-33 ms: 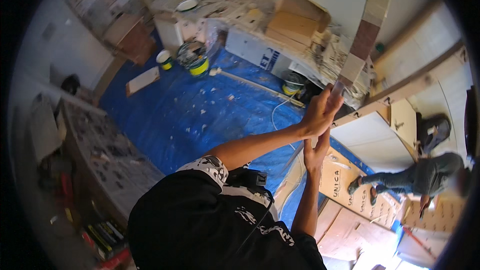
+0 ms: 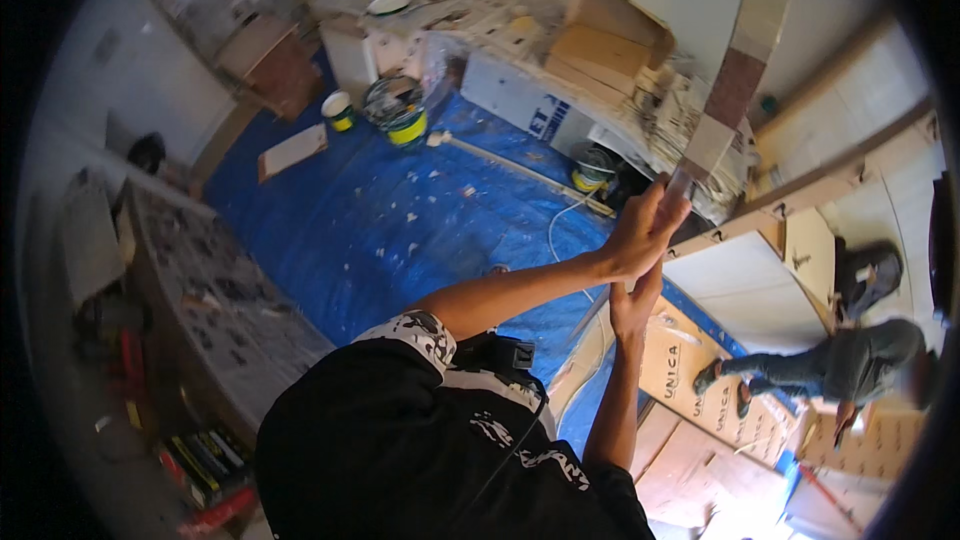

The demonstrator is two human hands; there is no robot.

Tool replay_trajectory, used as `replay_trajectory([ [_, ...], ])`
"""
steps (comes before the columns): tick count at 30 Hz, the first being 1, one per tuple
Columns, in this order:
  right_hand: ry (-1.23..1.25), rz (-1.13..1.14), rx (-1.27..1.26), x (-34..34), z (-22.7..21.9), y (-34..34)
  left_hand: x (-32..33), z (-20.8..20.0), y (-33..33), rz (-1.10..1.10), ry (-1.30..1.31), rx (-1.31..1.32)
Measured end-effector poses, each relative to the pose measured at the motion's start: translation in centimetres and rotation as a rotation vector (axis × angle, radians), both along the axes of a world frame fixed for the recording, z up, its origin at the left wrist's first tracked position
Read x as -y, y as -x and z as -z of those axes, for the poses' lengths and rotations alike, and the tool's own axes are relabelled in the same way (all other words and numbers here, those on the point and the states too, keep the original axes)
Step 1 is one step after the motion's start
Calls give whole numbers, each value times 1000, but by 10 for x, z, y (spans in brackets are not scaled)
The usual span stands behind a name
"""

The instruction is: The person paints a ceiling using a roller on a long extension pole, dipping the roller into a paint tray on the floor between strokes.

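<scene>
A long, narrow strip or pole, banded in brown and beige, rises from my hands toward the top right; its exact kind I cannot make out. My left hand wraps round its lower end, where the surface looks greyish and smooth. Just beneath it, my right hand is closed round the same lower end. Both arms reach forward and to the right. The strip's upper end runs out of the picture, and the part inside my fingers is hidden.
Blue sheeting covers the floor, with a white cable and a long pole on it. Paint buckets stand near a paper-covered counter bearing an open carton. Another person bends over at right, near a wooden beam.
The room has shifted slightly rightward and down at the left and middle of the picture. The strip's upper part sits a little farther right. Both hands keep their hold.
</scene>
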State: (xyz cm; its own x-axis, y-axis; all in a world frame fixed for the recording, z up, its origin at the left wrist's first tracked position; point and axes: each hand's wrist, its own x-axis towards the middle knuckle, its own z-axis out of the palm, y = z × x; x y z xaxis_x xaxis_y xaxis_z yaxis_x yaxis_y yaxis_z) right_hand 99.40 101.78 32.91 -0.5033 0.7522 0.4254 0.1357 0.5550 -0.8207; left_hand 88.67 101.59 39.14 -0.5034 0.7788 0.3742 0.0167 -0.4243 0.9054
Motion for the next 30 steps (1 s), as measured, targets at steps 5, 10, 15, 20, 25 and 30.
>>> replay_trajectory([
  [5, 62, -40, 61, 21, 15, 57, 73, 11, 40, -46, 215, -84],
  [10, 270, -173, -107, 57, 58, 132, 185, 16, 136, -239, 115, -662],
  [15, 270, -221, 40, 81, 80, 219, 295, -12, 208, -12, 278, -97],
  [20, 213, -295, 28, 99, 81, 308, 358, -63, 255, -25, 148, 303],
  [25, 72, -191, 97, 103, 82, 388, 394, -128, 288, 188, -363, 270],
  [30, 142, -303, 91, 107, 63, 429, 390, -138, 303, 354, -572, 263],
])
